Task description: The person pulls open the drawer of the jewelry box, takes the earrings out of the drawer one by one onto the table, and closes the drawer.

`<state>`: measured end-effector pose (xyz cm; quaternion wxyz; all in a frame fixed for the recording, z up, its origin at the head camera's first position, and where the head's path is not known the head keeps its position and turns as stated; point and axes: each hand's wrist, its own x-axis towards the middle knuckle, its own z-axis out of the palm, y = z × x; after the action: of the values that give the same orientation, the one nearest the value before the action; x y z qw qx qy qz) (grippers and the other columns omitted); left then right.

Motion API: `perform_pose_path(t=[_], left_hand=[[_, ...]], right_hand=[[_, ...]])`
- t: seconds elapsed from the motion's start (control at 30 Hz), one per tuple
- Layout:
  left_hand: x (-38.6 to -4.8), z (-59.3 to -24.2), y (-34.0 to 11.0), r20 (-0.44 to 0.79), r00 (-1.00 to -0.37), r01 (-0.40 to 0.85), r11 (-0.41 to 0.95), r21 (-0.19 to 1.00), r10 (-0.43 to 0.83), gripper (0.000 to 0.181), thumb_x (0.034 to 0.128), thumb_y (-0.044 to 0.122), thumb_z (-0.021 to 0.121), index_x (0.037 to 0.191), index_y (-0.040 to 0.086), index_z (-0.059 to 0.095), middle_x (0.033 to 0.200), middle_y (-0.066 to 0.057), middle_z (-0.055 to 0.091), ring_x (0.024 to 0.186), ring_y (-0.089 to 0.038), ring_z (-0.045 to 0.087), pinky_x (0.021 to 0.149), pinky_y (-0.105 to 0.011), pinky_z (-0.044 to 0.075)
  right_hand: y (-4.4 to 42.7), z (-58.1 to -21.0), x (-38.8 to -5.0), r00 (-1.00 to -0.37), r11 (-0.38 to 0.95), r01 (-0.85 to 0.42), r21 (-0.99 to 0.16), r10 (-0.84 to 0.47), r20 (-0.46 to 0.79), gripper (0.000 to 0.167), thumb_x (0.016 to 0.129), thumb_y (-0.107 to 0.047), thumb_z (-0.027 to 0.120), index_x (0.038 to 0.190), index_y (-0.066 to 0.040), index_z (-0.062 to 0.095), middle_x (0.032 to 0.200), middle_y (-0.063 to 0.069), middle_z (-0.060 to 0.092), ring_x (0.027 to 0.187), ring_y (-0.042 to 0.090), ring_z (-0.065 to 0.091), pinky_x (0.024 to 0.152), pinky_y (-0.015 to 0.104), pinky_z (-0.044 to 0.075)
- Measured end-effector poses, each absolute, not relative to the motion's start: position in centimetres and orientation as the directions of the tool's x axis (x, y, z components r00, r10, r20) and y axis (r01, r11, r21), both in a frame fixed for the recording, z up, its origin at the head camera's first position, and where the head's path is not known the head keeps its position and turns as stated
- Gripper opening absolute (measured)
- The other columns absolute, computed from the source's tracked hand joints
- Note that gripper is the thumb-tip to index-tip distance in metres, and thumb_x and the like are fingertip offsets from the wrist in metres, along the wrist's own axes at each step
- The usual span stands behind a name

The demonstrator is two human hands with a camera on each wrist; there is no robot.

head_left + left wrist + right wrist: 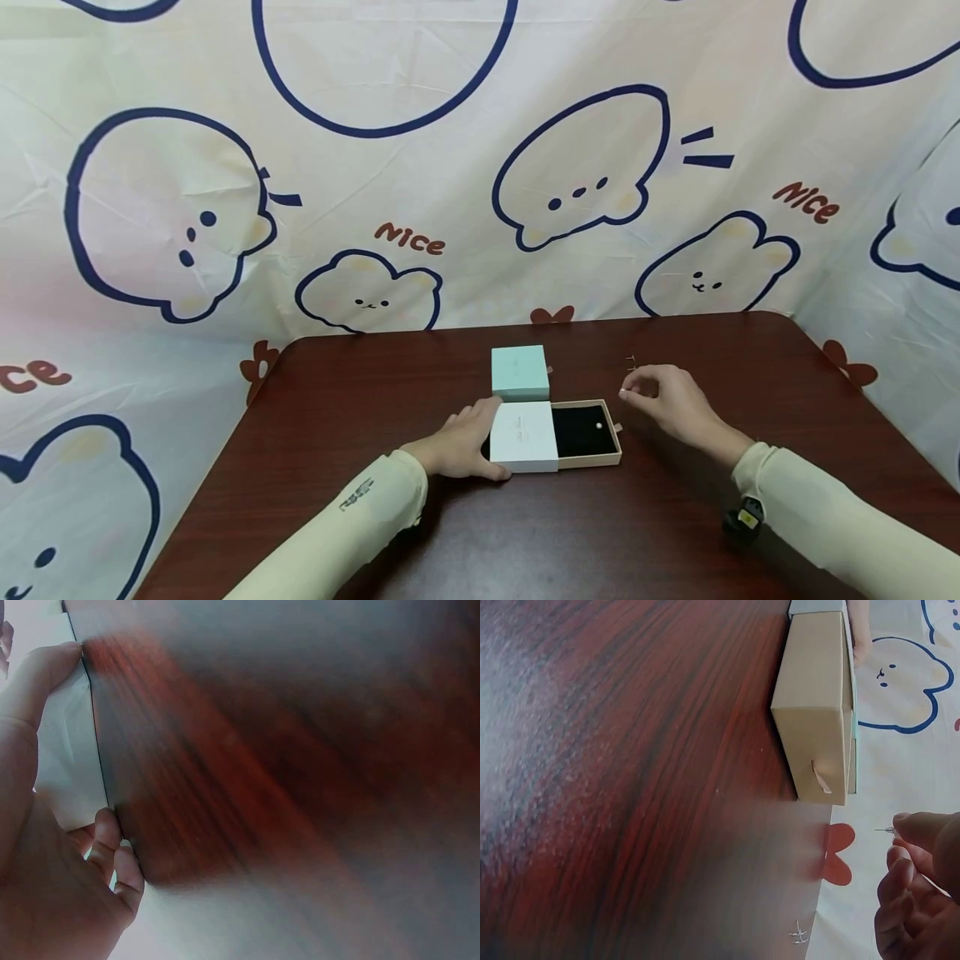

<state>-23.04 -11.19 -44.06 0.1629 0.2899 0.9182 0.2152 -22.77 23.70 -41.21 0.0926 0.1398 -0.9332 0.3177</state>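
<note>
A white slide-out box (pixel 523 437) lies on the table, its drawer (pixel 611 458) pulled out to the right. Inside the drawer is a black pad (pixel 577 432) bearing one small pearl-like stud (pixel 599 426). My left hand (pixel 459 442) grips the box's left end, thumb at the near side and fingers toward the far side; the left wrist view shows this hand (pixel 60 847) close up. To the right of the drawer, my right hand (pixel 667 402) is raised off the table. Between its thumb and fingertip it pinches a tiny stud earring (pixel 886 829) with a thin pin.
A mint-green box (pixel 520 372) stands directly behind the white one. Several tiny metal pieces (pixel 631 362) lie on the brown table (pixel 375 383), beyond my right hand. A ribbon tab (pixel 821 778) sticks out of the drawer's end. Patterned cloth (pixel 465 183) hangs behind the table.
</note>
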Motion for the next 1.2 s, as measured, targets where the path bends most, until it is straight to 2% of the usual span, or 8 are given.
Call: perform_pose_path(t=[0.4, 1.2], left_hand=[[-22.9, -44.2, -11.1, -0.175, -0.78, 0.461, 0.742, 0.486, 0.6, 0.111, 0.0812, 0.049, 0.08, 0.161, 0.006, 0.015, 0.165, -0.015, 0.026, 0.148, -0.036, 0.031, 0.116, -0.057, 0.029], [-23.0, -44.0, -11.2, -0.164, -0.778, 0.475, 0.738, 0.48, 0.607, 0.109, 0.0808, 0.049, 0.08, 0.159, 0.008, 0.017, 0.161, -0.015, 0.03, 0.144, -0.034, 0.035, 0.113, -0.055, 0.032]], right_hand=[[24.4, -41.7, -22.7, -0.951, 0.767, -0.294, -0.57, -0.176, 0.253, 0.004, 0.092, -0.015, 0.074, 0.091, -0.011, 0.074, 0.08, 0.001, 0.068, 0.052, 0.006, 0.042, 0.051, 0.025, 0.038], [25.8, -42.8, -23.1, -0.97, 0.779, -0.237, -0.581, -0.151, 0.193, 0.006, 0.094, -0.015, 0.071, 0.093, -0.009, 0.073, 0.079, 0.003, 0.063, 0.055, 0.01, 0.044, 0.052, 0.025, 0.038]])
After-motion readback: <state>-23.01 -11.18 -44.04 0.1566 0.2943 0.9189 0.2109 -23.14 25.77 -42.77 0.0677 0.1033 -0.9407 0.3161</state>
